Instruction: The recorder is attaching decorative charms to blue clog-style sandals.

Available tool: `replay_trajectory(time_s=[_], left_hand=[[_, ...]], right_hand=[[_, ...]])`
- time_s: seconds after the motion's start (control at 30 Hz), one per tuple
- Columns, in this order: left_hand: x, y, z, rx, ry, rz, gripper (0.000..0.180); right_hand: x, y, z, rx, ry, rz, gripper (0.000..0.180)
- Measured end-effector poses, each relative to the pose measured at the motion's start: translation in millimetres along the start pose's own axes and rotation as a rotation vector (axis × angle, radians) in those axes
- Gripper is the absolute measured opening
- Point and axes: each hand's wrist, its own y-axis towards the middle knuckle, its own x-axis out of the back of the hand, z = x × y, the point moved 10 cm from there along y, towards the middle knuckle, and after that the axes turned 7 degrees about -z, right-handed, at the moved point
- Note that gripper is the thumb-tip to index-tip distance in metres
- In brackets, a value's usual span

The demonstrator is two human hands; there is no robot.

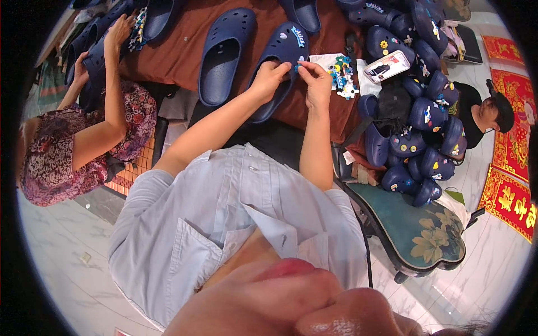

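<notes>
My left hand point(269, 78) grips the side of a navy blue clog point(283, 56) that lies on the brown table point(179, 53); small charms sit on the clog's toe. My right hand point(315, 78) pinches a small charm at the clog's right edge, fingers closed on it. A second navy clog point(224, 53) rests just to the left. A heap of small coloured charms point(342, 75) lies on white paper to the right of my right hand.
A phone point(386, 65) lies near the charms. A pile of decorated navy clogs point(420, 129) rests on a green cushioned chair point(420, 229) at right. A person in a floral top point(84, 134) works at left; another person in black point(482, 112) is at right.
</notes>
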Motion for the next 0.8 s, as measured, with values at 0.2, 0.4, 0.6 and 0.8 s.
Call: replay_trajectory(time_s=[0.2, 0.4, 0.6, 0.8], left_hand=[[2, 2, 6, -0.006, -0.008, -0.004, 0.022], [3, 0, 3, -0.020, 0.069, -0.016, 0.025], [4, -7, -19, -0.323, 0.626, -0.135, 0.033], [9, -2, -11, -0.309, 0.550, -0.154, 0.033]], right_hand=[[2, 3, -6, -0.004, 0.024, -0.055, 0.018], [-1, 5, -8, -0.050, -0.078, -0.048, 0.022], [-1, 8, -13, -0.110, -0.137, -0.050, 0.022], [-4, 10, -10, -0.095, -0.104, -0.049, 0.021]])
